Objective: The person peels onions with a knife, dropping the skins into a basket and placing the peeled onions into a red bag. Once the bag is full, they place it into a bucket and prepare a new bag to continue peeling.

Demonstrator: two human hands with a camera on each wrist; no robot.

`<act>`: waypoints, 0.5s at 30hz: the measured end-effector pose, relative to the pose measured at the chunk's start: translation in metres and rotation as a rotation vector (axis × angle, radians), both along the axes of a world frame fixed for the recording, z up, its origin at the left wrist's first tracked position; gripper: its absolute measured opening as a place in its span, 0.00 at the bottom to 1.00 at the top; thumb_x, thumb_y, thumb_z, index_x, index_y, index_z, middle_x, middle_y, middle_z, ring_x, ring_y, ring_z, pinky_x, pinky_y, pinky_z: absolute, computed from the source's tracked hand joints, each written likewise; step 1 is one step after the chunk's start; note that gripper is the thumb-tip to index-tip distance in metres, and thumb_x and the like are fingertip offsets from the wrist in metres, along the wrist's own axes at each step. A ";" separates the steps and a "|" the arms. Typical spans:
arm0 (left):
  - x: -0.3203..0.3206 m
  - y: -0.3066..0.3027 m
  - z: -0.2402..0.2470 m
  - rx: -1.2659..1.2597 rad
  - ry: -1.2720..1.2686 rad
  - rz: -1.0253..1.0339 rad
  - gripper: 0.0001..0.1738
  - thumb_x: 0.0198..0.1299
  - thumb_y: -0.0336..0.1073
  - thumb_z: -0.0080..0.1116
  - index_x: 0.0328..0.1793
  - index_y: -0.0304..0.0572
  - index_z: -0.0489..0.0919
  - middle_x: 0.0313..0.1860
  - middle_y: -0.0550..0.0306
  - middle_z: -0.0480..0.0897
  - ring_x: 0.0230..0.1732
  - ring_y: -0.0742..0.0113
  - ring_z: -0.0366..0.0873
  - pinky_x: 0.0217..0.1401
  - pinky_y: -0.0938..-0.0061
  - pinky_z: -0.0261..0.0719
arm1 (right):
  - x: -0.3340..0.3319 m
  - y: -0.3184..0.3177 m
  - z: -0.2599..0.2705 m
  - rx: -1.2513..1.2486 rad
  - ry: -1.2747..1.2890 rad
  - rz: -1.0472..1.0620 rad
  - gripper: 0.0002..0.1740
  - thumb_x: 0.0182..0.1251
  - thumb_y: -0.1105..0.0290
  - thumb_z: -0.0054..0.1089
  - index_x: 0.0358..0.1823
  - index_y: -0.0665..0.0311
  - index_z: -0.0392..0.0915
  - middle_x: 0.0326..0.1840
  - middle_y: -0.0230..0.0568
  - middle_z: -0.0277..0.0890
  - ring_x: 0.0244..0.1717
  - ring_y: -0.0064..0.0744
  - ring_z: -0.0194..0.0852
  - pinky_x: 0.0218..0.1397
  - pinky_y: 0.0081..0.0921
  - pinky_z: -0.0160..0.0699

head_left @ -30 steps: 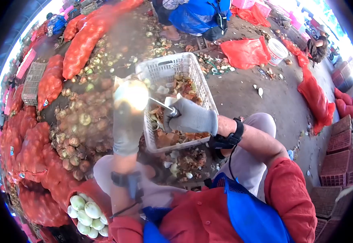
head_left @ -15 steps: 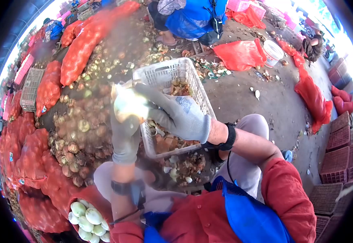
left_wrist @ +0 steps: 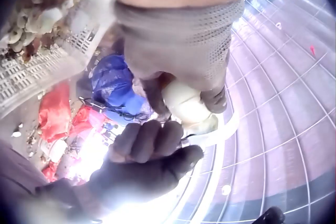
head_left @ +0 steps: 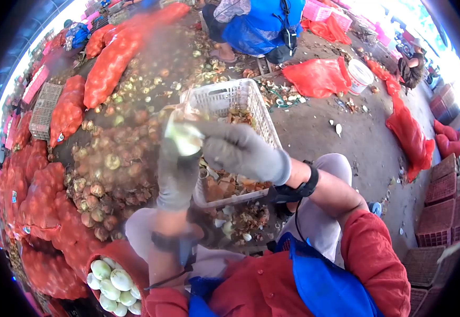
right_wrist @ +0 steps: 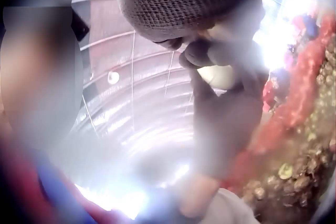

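My left hand [head_left: 178, 177], in a grey glove, holds a pale, partly peeled onion [head_left: 185, 138] over the left side of a white plastic crate [head_left: 266, 113]. Glare and haze soften the onion's outline in the head view; the left wrist view gives the white onion [left_wrist: 184, 100] more clearly, between gloved fingers. My right hand [head_left: 243, 153], gloved too, is right beside it with fingers curled and index finger and thumb close to the onion. A thin sliver of knife blade [left_wrist: 190, 136] shows by the right thumb; the handle is hidden in the fist.
Onion skins [head_left: 224, 187] lie in the crate. Unpeeled onions [head_left: 95, 198] are heaped on the floor at left, beside red mesh sacks [head_left: 40, 201]. A red container [head_left: 137, 253] of peeled onions stands at lower left. Ahead, a person in blue [head_left: 256, 29] is near a white bucket [head_left: 360, 76].
My right hand, with the knife, has come left from over the crate to the onion, then drawn slightly back right with fingers more curled. The left hand keeps hold of the onion.
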State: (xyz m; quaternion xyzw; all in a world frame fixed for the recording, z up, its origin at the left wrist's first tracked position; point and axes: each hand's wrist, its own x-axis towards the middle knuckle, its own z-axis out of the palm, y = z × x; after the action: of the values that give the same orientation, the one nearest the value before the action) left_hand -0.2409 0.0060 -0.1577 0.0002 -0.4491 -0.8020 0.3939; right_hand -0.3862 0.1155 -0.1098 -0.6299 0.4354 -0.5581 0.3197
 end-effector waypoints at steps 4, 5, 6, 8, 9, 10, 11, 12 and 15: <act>0.000 -0.003 -0.003 0.077 -0.047 0.029 0.46 0.71 0.68 0.53 0.82 0.42 0.63 0.72 0.55 0.75 0.66 0.65 0.76 0.60 0.71 0.80 | -0.020 0.003 0.019 0.141 -0.379 0.102 0.29 0.84 0.49 0.49 0.73 0.63 0.72 0.26 0.26 0.72 0.18 0.11 0.61 0.19 0.13 0.56; -0.002 -0.002 -0.003 0.065 -0.053 0.041 0.46 0.71 0.69 0.53 0.82 0.42 0.63 0.71 0.55 0.76 0.63 0.65 0.77 0.55 0.72 0.82 | -0.021 -0.001 0.014 0.143 -0.385 0.097 0.28 0.84 0.49 0.49 0.72 0.63 0.73 0.25 0.25 0.71 0.18 0.11 0.61 0.20 0.13 0.56; -0.003 -0.002 -0.003 0.051 -0.063 0.049 0.46 0.71 0.69 0.53 0.82 0.42 0.63 0.71 0.55 0.76 0.61 0.65 0.79 0.50 0.73 0.83 | -0.022 -0.003 0.011 0.142 -0.395 0.090 0.27 0.84 0.50 0.50 0.70 0.63 0.73 0.24 0.25 0.70 0.18 0.11 0.61 0.20 0.13 0.56; -0.005 0.003 0.003 0.192 0.010 -0.037 0.46 0.72 0.70 0.51 0.80 0.41 0.64 0.63 0.54 0.80 0.50 0.64 0.81 0.41 0.74 0.82 | -0.030 -0.003 0.009 0.193 -0.393 -0.020 0.27 0.85 0.50 0.49 0.70 0.62 0.73 0.23 0.24 0.69 0.16 0.11 0.59 0.19 0.13 0.54; 0.000 -0.004 0.002 -0.022 -0.146 0.066 0.43 0.73 0.69 0.50 0.78 0.40 0.66 0.59 0.54 0.81 0.46 0.66 0.80 0.37 0.74 0.80 | -0.040 -0.005 0.008 0.192 -0.392 -0.133 0.23 0.85 0.50 0.48 0.61 0.62 0.75 0.24 0.26 0.71 0.15 0.12 0.61 0.17 0.13 0.55; 0.001 -0.007 0.001 -0.306 -0.269 0.214 0.40 0.73 0.64 0.52 0.76 0.39 0.67 0.54 0.54 0.81 0.43 0.67 0.78 0.35 0.74 0.78 | -0.046 -0.005 0.009 0.186 -0.390 -0.246 0.21 0.85 0.50 0.47 0.53 0.61 0.77 0.24 0.28 0.73 0.14 0.14 0.63 0.15 0.12 0.56; 0.003 -0.009 -0.001 -0.606 -0.428 0.417 0.36 0.73 0.60 0.55 0.73 0.38 0.68 0.50 0.54 0.81 0.39 0.69 0.77 0.32 0.74 0.76 | -0.043 0.001 0.010 0.207 -0.359 -0.184 0.24 0.85 0.49 0.47 0.64 0.62 0.72 0.26 0.27 0.74 0.17 0.13 0.63 0.18 0.12 0.59; 0.005 -0.011 -0.001 -0.847 -0.561 0.631 0.33 0.74 0.56 0.57 0.71 0.37 0.69 0.45 0.54 0.82 0.36 0.70 0.75 0.30 0.74 0.74 | -0.040 0.008 0.010 0.227 -0.328 -0.123 0.30 0.85 0.49 0.47 0.75 0.63 0.68 0.29 0.26 0.74 0.20 0.12 0.64 0.22 0.11 0.61; 0.008 -0.003 0.000 -0.982 -0.607 0.670 0.30 0.73 0.49 0.57 0.72 0.37 0.68 0.54 0.52 0.82 0.48 0.66 0.79 0.42 0.72 0.79 | -0.025 0.006 0.010 0.165 -0.463 -0.114 0.31 0.83 0.49 0.53 0.73 0.65 0.69 0.36 0.27 0.76 0.25 0.13 0.66 0.26 0.13 0.64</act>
State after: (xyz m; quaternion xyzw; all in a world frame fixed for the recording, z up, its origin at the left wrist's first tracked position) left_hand -0.2333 0.0032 -0.1579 0.1860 -0.8287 -0.3029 0.4323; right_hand -0.4110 0.1220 -0.0998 -0.4315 0.4293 -0.6672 0.4294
